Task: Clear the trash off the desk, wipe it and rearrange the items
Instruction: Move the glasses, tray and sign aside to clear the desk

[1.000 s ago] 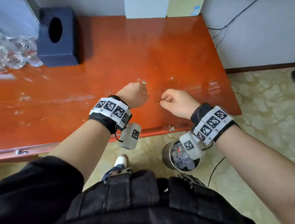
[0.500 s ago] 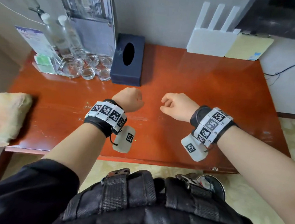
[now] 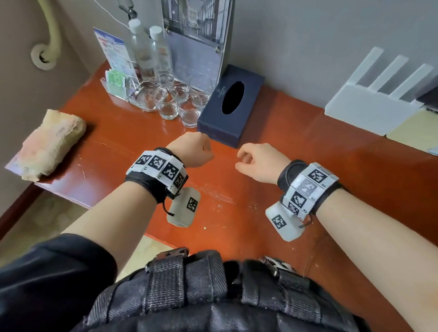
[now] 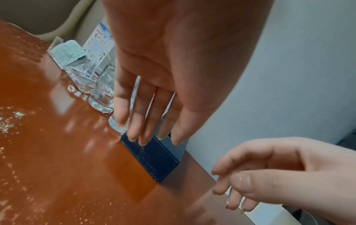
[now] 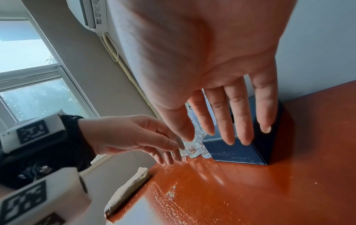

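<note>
**deskguy:** Since half a second back the view has tipped up a bit; the tall picture stand (image 3: 194, 30) and bottles (image 3: 153, 50) show in full, and both hands have drifted toward the tissue box (image 3: 230, 106). Left to right: folded cloth (image 3: 49, 144) on the left end of the desk (image 3: 343, 175), well apart from the hands; then the glasses (image 3: 176, 99) just beside the box; white router (image 3: 369, 104) and a yellowish pad (image 3: 425, 132) at the back right.

**wipefan:** what are the hands doing tho?

**deskguy:** left hand (image 3: 194, 149) hangs over the desk with fingers (image 4: 134, 121) straight and relaxed, holding nothing; right hand (image 3: 258, 162) also holds nothing, fingers (image 5: 238, 121) loose and slightly spread. Neither touches the box as far as I can tell.

**wipefan:** so wiping next?

**deskguy:** my guess, yeah; pale crumbs (image 5: 169, 193) are scattered over the near and left parts of the desk, so the cloth looks like the thing to fetch. I'd grab it with the left hand since it's nearer; sweep the bits toward the front edge in one direction, not circles; slide the box aside first and keep clear of the glasses, they're packed tight.

**wipefan:** anything you can't see?

**deskguy:** print on the leaflets is unreadable; right end of the desk is cut off; my own vest hides the front edge; no bin in view right now.
</note>
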The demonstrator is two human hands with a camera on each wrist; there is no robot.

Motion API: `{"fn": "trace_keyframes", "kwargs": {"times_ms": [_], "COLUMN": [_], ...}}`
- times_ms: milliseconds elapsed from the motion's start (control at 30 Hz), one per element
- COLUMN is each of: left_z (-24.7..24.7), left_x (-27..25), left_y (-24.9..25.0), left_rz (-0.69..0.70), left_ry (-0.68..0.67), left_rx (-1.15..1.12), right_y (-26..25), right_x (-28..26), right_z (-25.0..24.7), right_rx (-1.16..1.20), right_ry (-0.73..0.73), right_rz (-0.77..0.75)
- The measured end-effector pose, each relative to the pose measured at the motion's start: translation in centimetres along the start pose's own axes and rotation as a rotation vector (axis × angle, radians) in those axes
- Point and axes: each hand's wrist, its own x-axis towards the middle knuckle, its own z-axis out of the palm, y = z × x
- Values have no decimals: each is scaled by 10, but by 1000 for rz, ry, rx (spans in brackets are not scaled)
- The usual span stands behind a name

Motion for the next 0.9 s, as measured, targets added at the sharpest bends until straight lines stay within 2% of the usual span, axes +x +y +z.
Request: {"fn": "trace_keyframes", "kwargs": {"times_ms": [300, 533, 900], "left_z": [4, -11, -79], "left_x": [5, 13, 45], "left_y": [-7, -49, -145], "left_rz": [-100, -124, 23], "left_ry": [8, 27, -40], "left_rx": [-51, -93, -43], "right_y": [0, -28, -108], "right_x": [34, 61, 122], "right_z": [-9, -5, 14], "right_rx": [-67, -73, -4], "right_ry": [-63, -83, -24], "right_rz": [-69, -64, 79]}}
